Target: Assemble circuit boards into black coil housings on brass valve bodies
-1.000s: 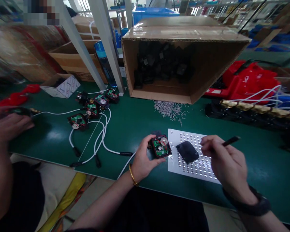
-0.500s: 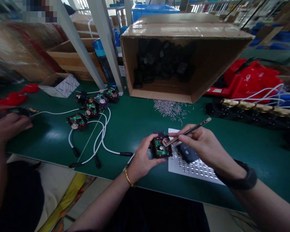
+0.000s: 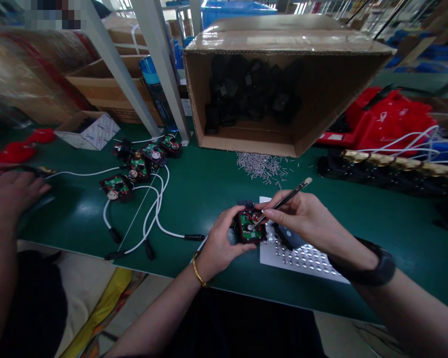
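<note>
My left hand [image 3: 221, 242] grips a black square housing with a green circuit board [image 3: 246, 232] inside, open side up. Red wires and small round metal parts show on the board. Between the thumb and fingers of my right hand [image 3: 305, 214] are slim metal tweezers [image 3: 288, 198], slanting down so that their tip is at the board. Under my right hand lies a dark rounded cover [image 3: 288, 237] on a white sheet [image 3: 268, 256] with rows of small shiny round pieces. White cables [image 3: 160, 209] run from several similar open housings [image 3: 115, 187] on the left.
A cardboard box [image 3: 242, 141] on its side holds black parts. Before it lies a pile of small metal pins [image 3: 259, 165]. Black units with brass-coloured fittings [image 3: 399, 166] line the right side. Another person's hand [image 3: 17, 191] works at far left. A metal post [image 3: 164, 64] stands behind the housings.
The tweezers' tip has moved left and slightly down across the board, with my right hand shifting left too. My left hand keeps its hold on the housing. The other person's hand has moved slightly.
</note>
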The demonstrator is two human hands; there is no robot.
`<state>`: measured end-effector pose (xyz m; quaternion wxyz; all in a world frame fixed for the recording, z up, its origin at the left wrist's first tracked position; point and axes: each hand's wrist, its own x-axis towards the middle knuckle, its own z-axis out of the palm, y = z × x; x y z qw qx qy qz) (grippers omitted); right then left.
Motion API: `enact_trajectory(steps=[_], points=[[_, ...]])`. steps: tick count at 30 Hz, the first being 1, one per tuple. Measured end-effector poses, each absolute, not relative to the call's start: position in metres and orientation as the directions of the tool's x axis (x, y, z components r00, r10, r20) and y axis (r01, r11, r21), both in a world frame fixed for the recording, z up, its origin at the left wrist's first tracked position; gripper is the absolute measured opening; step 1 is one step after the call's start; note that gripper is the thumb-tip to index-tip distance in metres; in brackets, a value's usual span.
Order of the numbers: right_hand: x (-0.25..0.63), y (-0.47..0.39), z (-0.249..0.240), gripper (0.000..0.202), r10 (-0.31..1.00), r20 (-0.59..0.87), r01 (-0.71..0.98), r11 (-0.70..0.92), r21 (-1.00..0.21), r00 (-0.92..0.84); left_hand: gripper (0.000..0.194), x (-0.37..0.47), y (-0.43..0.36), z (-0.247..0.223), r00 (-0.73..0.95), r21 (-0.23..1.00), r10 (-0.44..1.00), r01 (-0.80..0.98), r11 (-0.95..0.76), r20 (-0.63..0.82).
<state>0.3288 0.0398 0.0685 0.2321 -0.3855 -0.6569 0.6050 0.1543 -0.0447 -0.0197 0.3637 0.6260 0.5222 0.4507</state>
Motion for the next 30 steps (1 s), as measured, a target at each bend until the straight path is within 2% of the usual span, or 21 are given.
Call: enact_trajectory(steps=[9, 15, 20, 24, 25, 27, 29, 30], points=[[0.319, 0.049, 0.079, 0.013, 0.724, -0.083, 0.258, 0.135, -0.956, -0.685, 0.075, 0.153, -0.045, -0.021, 0.048, 0.949, 0.989, 0.277, -0.151, 0.143], [0.315, 0.050, 0.080, 0.013, 0.732, -0.055, 0.260, 0.169, -0.951, -0.679, 0.074, 0.153, -0.044, -0.022, 0.030, 0.958, 0.989, 0.245, -0.147, 0.144], [0.317, 0.041, 0.074, 0.011, 0.804, 0.041, 0.182, 0.184, -0.966, -0.594, 0.075, 0.153, -0.045, -0.023, 0.013, 0.970, 0.990, 0.199, -0.142, 0.143], [0.341, 0.034, 0.071, 0.017, 0.907, 0.188, 0.096, 0.240, -0.966, -0.376, 0.075, 0.155, -0.045, -0.023, -0.008, 0.979, 0.995, 0.180, -0.099, 0.102], [0.350, 0.032, 0.068, 0.021, 0.926, 0.224, 0.160, 0.281, -0.946, -0.304, 0.075, 0.155, -0.046, -0.023, -0.012, 0.981, 0.996, 0.174, -0.086, 0.089], [0.366, 0.025, 0.057, 0.027, 0.939, 0.258, 0.455, 0.337, -0.824, -0.229, 0.075, 0.156, -0.046, -0.023, -0.011, 0.984, 0.997, 0.161, -0.071, 0.074], [0.377, 0.017, 0.041, 0.036, 0.947, 0.197, 0.772, 0.320, -0.550, -0.252, 0.075, 0.156, -0.046, -0.023, -0.003, 0.984, 0.997, 0.165, -0.071, 0.072], [0.380, 0.012, 0.032, 0.045, 0.949, 0.137, 0.859, 0.315, -0.403, -0.284, 0.075, 0.156, -0.047, -0.023, -0.003, 0.982, 0.997, 0.174, -0.074, 0.076]])
